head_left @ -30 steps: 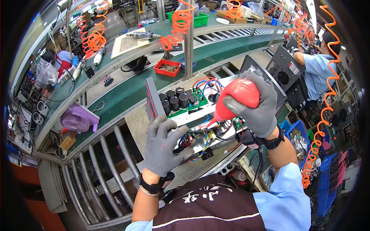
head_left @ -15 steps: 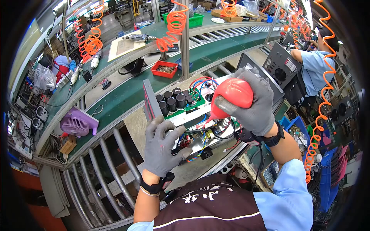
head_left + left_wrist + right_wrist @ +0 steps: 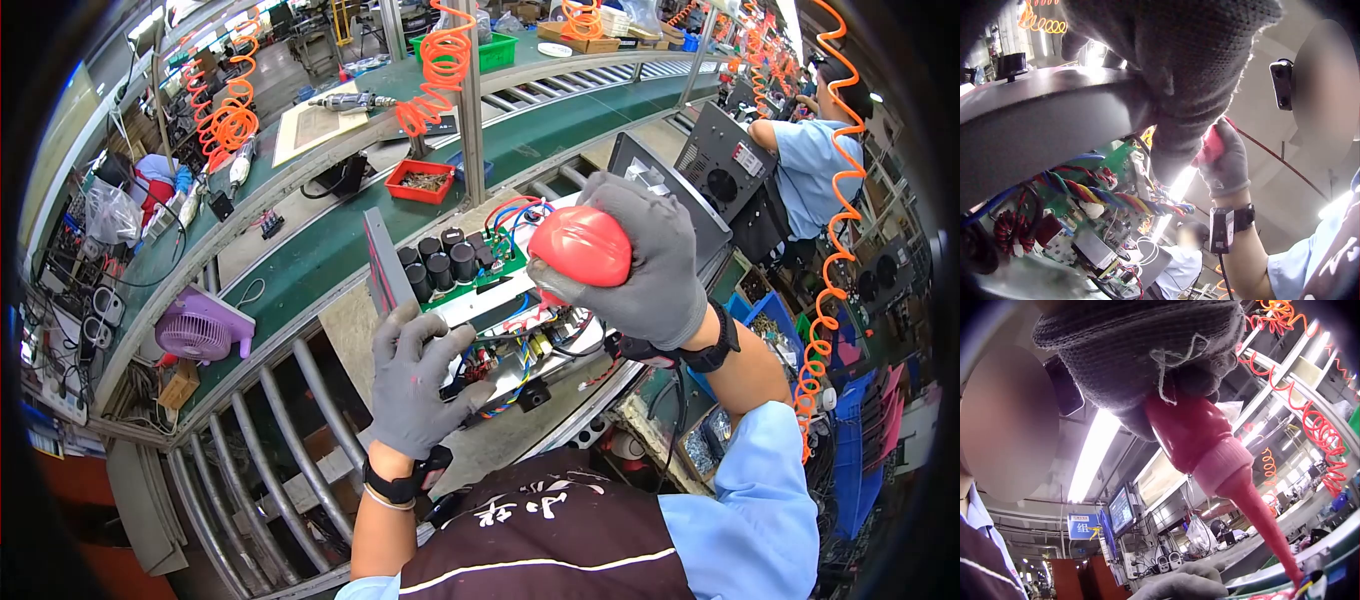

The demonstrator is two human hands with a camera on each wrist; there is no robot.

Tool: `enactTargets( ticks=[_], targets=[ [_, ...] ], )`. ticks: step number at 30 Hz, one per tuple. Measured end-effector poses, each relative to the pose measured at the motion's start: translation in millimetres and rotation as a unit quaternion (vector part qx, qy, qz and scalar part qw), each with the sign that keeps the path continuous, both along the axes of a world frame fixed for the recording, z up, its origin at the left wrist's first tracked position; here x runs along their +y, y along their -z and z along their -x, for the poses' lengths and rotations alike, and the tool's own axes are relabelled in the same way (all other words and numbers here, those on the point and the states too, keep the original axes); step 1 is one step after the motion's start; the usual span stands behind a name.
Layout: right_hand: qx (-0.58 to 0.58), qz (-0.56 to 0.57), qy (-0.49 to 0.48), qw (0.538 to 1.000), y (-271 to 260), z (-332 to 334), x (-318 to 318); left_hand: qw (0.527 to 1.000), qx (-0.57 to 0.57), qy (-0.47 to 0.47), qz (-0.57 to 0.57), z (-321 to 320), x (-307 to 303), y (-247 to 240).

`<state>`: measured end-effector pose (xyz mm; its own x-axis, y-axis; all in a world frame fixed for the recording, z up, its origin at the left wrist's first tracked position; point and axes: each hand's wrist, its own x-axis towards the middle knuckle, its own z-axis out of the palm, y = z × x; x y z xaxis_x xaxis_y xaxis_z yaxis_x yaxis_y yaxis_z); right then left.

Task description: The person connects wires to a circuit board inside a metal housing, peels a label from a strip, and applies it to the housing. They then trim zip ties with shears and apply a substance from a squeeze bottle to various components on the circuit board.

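My gloved right hand (image 3: 655, 265) grips a red squeeze bottle (image 3: 580, 247), with its long tapered nozzle (image 3: 1260, 515) pointing down at the wiring of an electronics unit. Black capacitors (image 3: 438, 270), a green circuit board (image 3: 1119, 165) and twisted coloured wires (image 3: 1094, 194) show inside the unit. In the head view the bottle and hand cover part of the board. My gloved left hand (image 3: 420, 375) holds the near end of the unit's upright dark panel (image 3: 388, 262), thumb on the board side. The panel crosses the left wrist view close to the camera.
Beyond the unit runs a green conveyor (image 3: 300, 245), with metal rollers (image 3: 270, 440) at the near left. A red bin (image 3: 420, 181) of small parts and a purple fan (image 3: 205, 325) stand there. Orange coiled hoses (image 3: 440, 65) hang overhead. Another person (image 3: 815, 165) works at the right.
The red bottle in my right hand has moved left along the board, and its body is now seen more from its rounded end. My left hand stays at the panel.
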<state>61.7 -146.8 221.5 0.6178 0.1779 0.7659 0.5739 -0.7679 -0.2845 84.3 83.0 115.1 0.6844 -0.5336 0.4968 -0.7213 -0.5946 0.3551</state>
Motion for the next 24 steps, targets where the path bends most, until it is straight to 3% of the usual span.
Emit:
enactTargets(
  ticks=[4,6,7,11,16,19,22,24],
  targets=[
    [0.037,0.079,0.003,0.996,-10.0,-7.2,10.0,1.000,0.012,0.001,0.002,0.7,-0.3,-1.1],
    [-0.049,0.102,-0.036,0.993,-9.1,-16.3,22.2,1.000,0.013,0.003,0.002,-0.1,0.7,-0.4],
    [0.010,0.129,-0.052,0.990,-13.1,-18.9,27.0,1.000,0.013,0.005,0.002,-0.4,0.9,0.2],
    [0.051,0.158,-0.051,0.985,-14.0,-35.7,43.1,1.000,0.027,0.003,0.011,0.3,1.1,1.2],
    [0.049,0.164,-0.037,0.984,-10.6,-34.0,36.5,1.000,-0.002,0.003,0.013,-1.5,2.4,3.2],
    [-0.022,0.107,-0.041,0.993,-5.1,-16.8,22.8,1.000,-0.010,0.007,0.011,-4.8,1.8,6.4],
    [-0.060,-0.036,-0.059,0.996,2.5,8.0,-5.8,1.000,-0.012,0.006,0.026,-4.8,0.0,7.3],
    [-0.103,-0.183,0.022,0.977,16.2,19.7,-20.9,0.999,0.000,0.008,0.031,-2.9,-1.1,5.3]
  ],
)
